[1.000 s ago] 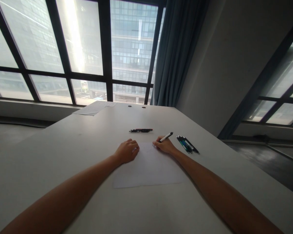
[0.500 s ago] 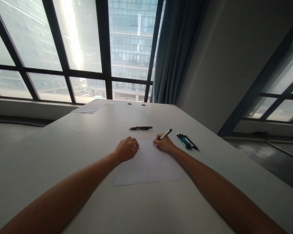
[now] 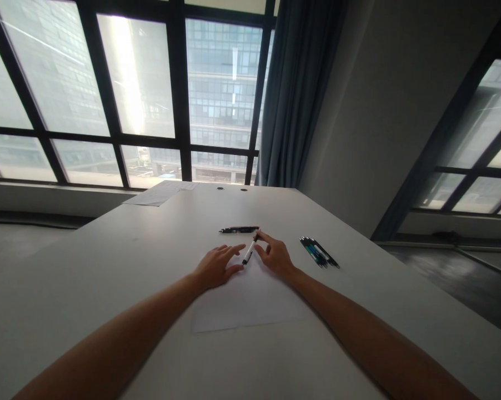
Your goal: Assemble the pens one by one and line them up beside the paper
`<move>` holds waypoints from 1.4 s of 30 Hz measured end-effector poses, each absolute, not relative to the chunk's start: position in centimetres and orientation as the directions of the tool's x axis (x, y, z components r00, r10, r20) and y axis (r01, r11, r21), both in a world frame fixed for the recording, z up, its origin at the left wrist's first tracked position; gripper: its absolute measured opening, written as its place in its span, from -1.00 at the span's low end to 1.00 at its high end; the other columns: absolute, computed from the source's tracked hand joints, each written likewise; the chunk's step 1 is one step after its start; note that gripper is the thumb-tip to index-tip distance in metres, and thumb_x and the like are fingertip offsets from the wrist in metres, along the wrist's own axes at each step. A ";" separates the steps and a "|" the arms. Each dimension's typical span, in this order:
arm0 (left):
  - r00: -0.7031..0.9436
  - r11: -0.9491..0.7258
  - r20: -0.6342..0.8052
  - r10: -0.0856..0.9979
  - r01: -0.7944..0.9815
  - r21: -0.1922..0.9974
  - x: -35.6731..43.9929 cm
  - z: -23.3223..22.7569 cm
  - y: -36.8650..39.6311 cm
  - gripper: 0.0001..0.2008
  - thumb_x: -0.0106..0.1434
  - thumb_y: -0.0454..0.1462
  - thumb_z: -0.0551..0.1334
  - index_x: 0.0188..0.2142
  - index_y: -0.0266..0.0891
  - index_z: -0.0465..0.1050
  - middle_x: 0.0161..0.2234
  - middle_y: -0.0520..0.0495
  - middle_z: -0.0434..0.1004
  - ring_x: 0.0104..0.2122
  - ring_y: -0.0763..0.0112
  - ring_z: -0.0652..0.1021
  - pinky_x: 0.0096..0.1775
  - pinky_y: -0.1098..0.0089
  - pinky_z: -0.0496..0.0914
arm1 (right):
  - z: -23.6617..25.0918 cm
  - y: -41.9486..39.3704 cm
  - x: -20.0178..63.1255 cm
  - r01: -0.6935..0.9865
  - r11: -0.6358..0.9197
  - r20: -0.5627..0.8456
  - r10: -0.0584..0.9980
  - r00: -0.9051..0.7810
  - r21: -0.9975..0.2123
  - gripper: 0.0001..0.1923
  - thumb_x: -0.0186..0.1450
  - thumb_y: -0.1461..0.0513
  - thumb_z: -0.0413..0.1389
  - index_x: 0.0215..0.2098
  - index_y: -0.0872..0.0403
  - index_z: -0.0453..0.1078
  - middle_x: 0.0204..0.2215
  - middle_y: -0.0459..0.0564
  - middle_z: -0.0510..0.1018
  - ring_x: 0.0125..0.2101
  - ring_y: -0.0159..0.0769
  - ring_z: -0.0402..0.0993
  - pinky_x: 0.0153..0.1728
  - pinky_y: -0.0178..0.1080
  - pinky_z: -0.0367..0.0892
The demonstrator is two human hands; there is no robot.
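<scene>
A white sheet of paper (image 3: pixel 250 303) lies on the grey table (image 3: pixel 109 278) in front of me. My right hand (image 3: pixel 275 256) holds a black and white pen (image 3: pixel 249 254) by its upper end at the sheet's far edge. The pen slants down to the left. My left hand (image 3: pixel 217 266) rests on the sheet's far left corner with fingers spread, its fingertips close to the pen's lower end.
A dark pen with a red end (image 3: pixel 239 229) lies just beyond my hands. Several blue and black pens (image 3: pixel 318 251) lie to the right. Loose papers (image 3: pixel 159 193) sit at the table's far edge by the window. A curtain (image 3: pixel 296 94) hangs behind.
My right hand has lifted from its writing grip and swung the pen over to the left. My left hand has opened from a loose fist, its fingers now reaching toward the pen.
</scene>
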State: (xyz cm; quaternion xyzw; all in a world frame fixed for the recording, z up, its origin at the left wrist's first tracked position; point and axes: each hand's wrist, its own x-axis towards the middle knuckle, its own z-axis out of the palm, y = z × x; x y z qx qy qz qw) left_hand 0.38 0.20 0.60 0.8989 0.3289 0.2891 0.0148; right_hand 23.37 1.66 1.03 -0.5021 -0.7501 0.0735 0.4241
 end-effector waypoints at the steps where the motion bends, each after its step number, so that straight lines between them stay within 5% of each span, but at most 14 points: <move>1: 0.637 -0.803 0.515 0.573 0.561 0.200 0.3 0.6 0.2 -0.48 0.35 -0.05 0.12 0.23 -0.18 0.19 -0.08 -0.14 0.55 -0.17 0.25 0.52 -0.08 0.23 0.40 | 1.0 1.5 23.1 0.699 0.485 0.564 0.814 -0.141 -0.525 -0.48 0.25 0.13 0.08 0.17 0.05 0.34 -0.13 0.04 0.61 -0.66 -0.43 0.33 -0.40 -0.27 0.35; 7: 0.732 -0.882 0.511 0.451 0.452 0.131 0.2 0.8 0.2 -0.56 0.38 -0.06 0.08 0.17 -0.17 0.31 -0.03 -0.19 0.53 -0.08 0.21 0.49 -0.03 0.20 0.37 | 1.2 1.0 22.5 0.721 0.457 0.544 0.829 -0.134 -0.520 -0.48 0.29 0.08 0.02 0.16 0.10 0.36 -0.42 0.01 0.62 -0.64 -0.36 0.35 -0.40 -0.27 0.34; 20: 0.768 -0.905 0.494 0.408 0.411 0.109 0.4 0.9 0.0 -0.59 0.39 -0.04 0.07 0.09 -0.16 0.42 -0.14 -0.18 0.58 -0.12 0.24 0.50 -0.05 0.23 0.36 | 1.0 0.6 22.4 0.732 0.495 0.538 0.817 -0.209 -0.468 -0.51 0.31 0.13 0.02 0.17 0.09 0.35 -0.58 -0.09 0.55 -0.65 -0.37 0.34 -0.41 -0.30 0.33; 23: 0.769 -0.903 0.487 0.414 0.413 0.117 0.4 1.0 -0.1 -0.60 0.38 -0.05 0.08 0.08 -0.16 0.43 -0.16 -0.18 0.58 -0.13 0.24 0.50 -0.05 0.24 0.37 | 1.1 0.5 22.4 0.718 0.506 0.532 0.817 -0.222 -0.478 -0.51 0.30 0.12 0.04 0.17 0.07 0.36 -0.53 -0.07 0.58 -0.61 -0.35 0.40 -0.40 -0.30 0.36; 26: 0.764 -0.900 0.486 0.423 0.415 0.132 0.5 1.1 -0.1 -0.62 0.38 -0.10 0.09 0.10 -0.15 0.41 -0.14 -0.18 0.58 -0.12 0.24 0.49 -0.05 0.24 0.38 | 1.3 0.5 22.2 0.646 0.532 0.542 0.813 -0.211 -0.547 -0.51 0.28 0.09 0.07 0.15 0.03 0.36 -0.28 -0.01 0.63 -0.54 -0.35 0.48 -0.41 -0.31 0.40; 29: 0.763 -0.899 0.485 0.428 0.413 0.146 0.5 1.0 -0.1 -0.63 0.38 -0.26 0.07 0.15 -0.12 0.36 -0.09 -0.15 0.57 -0.10 0.25 0.49 -0.04 0.23 0.39 | 1.5 0.4 21.8 0.546 0.552 0.569 0.807 -0.159 -0.630 -0.51 0.26 0.05 0.10 0.12 0.01 0.36 -0.11 0.03 0.59 -0.49 -0.35 0.51 -0.44 -0.31 0.44; 35: 0.709 -0.845 0.469 0.526 0.498 0.195 0.5 0.4 0.0 -0.46 0.25 -0.42 0.06 0.22 -0.16 0.23 -0.10 -0.11 0.59 -0.15 0.26 0.54 -0.06 0.22 0.42 | 2.4 1.4 22.1 0.356 0.507 0.569 0.817 0.092 -0.785 -0.58 0.21 0.03 0.13 -0.04 0.06 0.37 -0.22 0.02 0.54 -0.47 -0.35 0.52 -0.44 -0.30 0.47; 42: 0.649 -0.777 0.455 0.610 0.603 0.181 0.6 0.3 0.2 -0.76 0.29 -0.37 0.08 -0.21 -0.19 0.52 -0.22 -0.09 0.61 -0.15 0.25 0.52 -0.08 0.25 0.42 | 3.8 4.8 27.5 0.316 0.460 0.552 0.761 0.340 -0.830 -0.59 0.18 0.01 0.09 -0.11 0.09 0.33 -0.25 -0.02 0.42 -0.48 -0.34 0.53 -0.45 -0.28 0.45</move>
